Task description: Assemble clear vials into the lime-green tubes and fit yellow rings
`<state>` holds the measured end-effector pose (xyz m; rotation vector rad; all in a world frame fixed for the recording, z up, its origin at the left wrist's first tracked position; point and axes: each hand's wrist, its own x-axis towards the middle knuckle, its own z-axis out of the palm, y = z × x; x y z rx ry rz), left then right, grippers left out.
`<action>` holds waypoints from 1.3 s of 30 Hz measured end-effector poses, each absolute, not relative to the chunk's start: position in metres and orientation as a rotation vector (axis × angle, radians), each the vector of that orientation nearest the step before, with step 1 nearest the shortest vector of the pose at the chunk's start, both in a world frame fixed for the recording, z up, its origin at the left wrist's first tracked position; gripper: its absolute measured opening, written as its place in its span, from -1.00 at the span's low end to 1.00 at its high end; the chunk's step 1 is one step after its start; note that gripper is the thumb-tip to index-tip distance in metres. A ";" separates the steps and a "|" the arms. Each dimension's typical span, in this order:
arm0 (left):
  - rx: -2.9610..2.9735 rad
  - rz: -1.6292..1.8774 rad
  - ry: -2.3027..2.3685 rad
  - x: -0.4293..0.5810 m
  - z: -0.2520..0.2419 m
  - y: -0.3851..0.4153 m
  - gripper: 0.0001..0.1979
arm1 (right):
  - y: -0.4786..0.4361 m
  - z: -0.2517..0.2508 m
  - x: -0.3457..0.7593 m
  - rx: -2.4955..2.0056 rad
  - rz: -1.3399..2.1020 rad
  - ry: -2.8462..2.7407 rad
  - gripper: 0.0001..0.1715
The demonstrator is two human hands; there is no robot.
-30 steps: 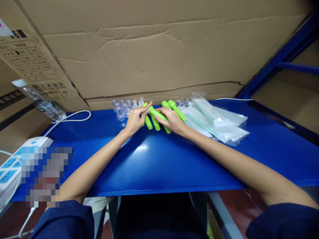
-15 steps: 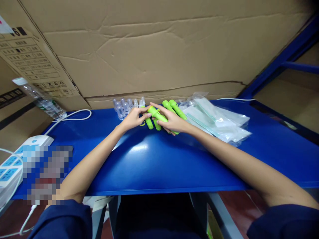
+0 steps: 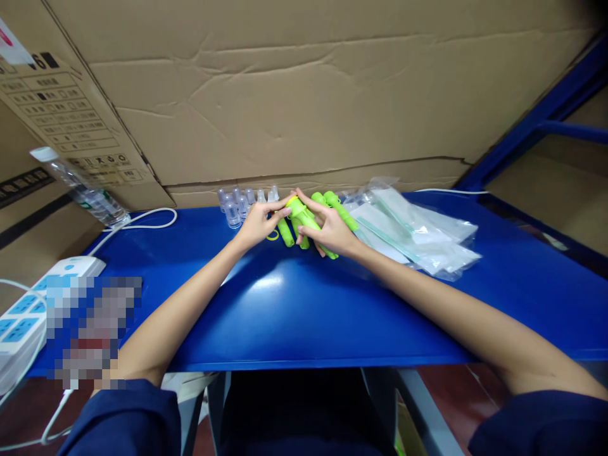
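My right hand (image 3: 336,233) is wrapped round a lime-green plastic tube (image 3: 304,216), which slants with its wider end up and to the left. On that end sits a yellow ring (image 3: 293,200), and the thumb and fingers of my left hand (image 3: 259,223) pinch at it. Several similar green tubes lie by my hands: one green tube (image 3: 285,235) below my left fingers, and another green tube (image 3: 342,212) behind my right hand. A loose yellow ring (image 3: 272,235) rests on the blue table (image 3: 266,316). Small clear plastic caps or bottles (image 3: 232,214) stand left of my left hand.
Clear plastic bags with white and pale green contents (image 3: 418,237) lie to the right. At the left are a water bottle (image 3: 90,193), a white power strip (image 3: 52,297) with cables, and a blurred-out object (image 3: 95,329). A cardboard sheet (image 3: 285,95) walls the back.
The held tube has tipped so that its yellow-ringed end points more upward. Both hands stay on it, with the left fingers still at the ring. The view has shifted slightly.
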<state>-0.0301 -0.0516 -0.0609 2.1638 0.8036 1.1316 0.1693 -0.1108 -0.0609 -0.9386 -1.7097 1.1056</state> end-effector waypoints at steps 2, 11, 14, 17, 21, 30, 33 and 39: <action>2.109 1.200 0.802 -0.026 -0.067 -0.053 -0.60 | -0.110 -0.062 0.168 -0.921 1.123 -1.657 0.13; 1.882 1.547 0.954 -0.001 -0.091 -0.078 -0.58 | -0.105 -0.072 0.161 -0.814 1.076 -1.525 -0.13; 1.941 1.577 1.047 0.000 -0.093 -0.084 -0.61 | -0.104 -0.075 0.161 -0.812 1.088 -1.508 -0.19; 2.050 1.604 1.097 0.000 -0.094 -0.085 -0.63 | -0.104 -0.077 0.160 -0.806 1.118 -1.507 -0.24; 2.247 1.606 1.116 0.000 -0.096 -0.084 -0.62 | -0.104 -0.077 0.161 -0.819 1.140 -1.504 -0.25; 2.335 1.585 1.111 0.002 -0.098 -0.084 -0.60 | -0.107 -0.073 0.160 -0.889 1.118 -1.538 -0.06; 2.292 1.577 1.168 0.002 -0.098 -0.083 -0.62 | -0.106 -0.074 0.159 -0.857 1.124 -1.505 -0.18; 2.272 1.645 1.153 0.002 -0.101 -0.080 -0.65 | -0.106 -0.076 0.156 -0.823 1.059 -1.500 -0.26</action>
